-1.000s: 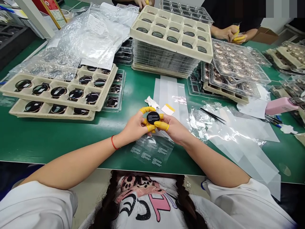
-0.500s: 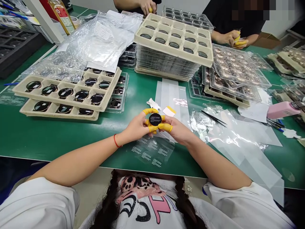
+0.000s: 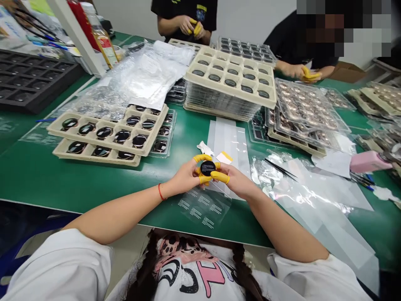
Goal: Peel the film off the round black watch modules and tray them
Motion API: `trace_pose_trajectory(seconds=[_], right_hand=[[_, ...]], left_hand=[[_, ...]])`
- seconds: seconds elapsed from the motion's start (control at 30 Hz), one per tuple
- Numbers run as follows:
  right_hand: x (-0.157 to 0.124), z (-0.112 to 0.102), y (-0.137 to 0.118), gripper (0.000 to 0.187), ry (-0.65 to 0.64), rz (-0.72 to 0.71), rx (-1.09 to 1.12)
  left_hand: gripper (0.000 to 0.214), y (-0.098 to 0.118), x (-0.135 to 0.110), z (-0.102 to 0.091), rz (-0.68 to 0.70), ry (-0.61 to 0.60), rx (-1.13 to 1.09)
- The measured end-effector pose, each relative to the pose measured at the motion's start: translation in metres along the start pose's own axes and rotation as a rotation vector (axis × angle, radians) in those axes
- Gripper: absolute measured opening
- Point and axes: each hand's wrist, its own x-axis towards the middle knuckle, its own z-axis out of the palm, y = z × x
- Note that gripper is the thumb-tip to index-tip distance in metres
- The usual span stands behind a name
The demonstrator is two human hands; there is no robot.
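People are working along a long green-topped workbench point(image 3: 62, 184) here, so this is clearly a factory packing or assembly room. Stacked pulp trays point(image 3: 230, 77) are holding rows of round black discs, clear blister trays point(image 3: 308, 106) are holding copper-coloured parts, and sheets of plastic film point(image 3: 316, 205) are lying between them. Yellow finger cots point(image 3: 219, 177) are covering fingers on the nearest person's left hand point(image 3: 184, 177) and right hand point(image 3: 238, 184), and a co-worker point(image 3: 184, 21) is wearing them too.
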Motion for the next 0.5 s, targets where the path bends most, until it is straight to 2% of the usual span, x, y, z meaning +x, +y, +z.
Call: trace_pose_trajectory(seconds=[0.17, 0.23, 0.3, 0.4, 0.5], right_hand=[[0.002, 0.004, 0.002, 0.034, 0.124, 0.015, -0.135], [0.004, -0.005, 0.001, 0.035, 0.219, 0.01, -0.198], [0.01, -0.021, -0.007, 0.037, 0.323, -0.005, -0.227], [0.025, -0.051, -0.035, 0.043, 0.484, -0.101, -0.2], [0.046, -0.075, -0.088, 0.027, 0.561, -0.284, -0.229]], left_hand=[[0.064, -0.009, 0.0, 0.003, 0.013, -0.035, -0.009], [0.075, -0.013, 0.003, 0.003, -0.003, 0.006, -0.02], [0.075, -0.018, 0.008, 0.001, -0.013, 0.001, -0.092], [0.067, -0.021, 0.013, -0.003, 0.014, 0.086, -0.112], [0.058, -0.02, 0.013, -0.004, -0.002, 0.107, -0.135]])
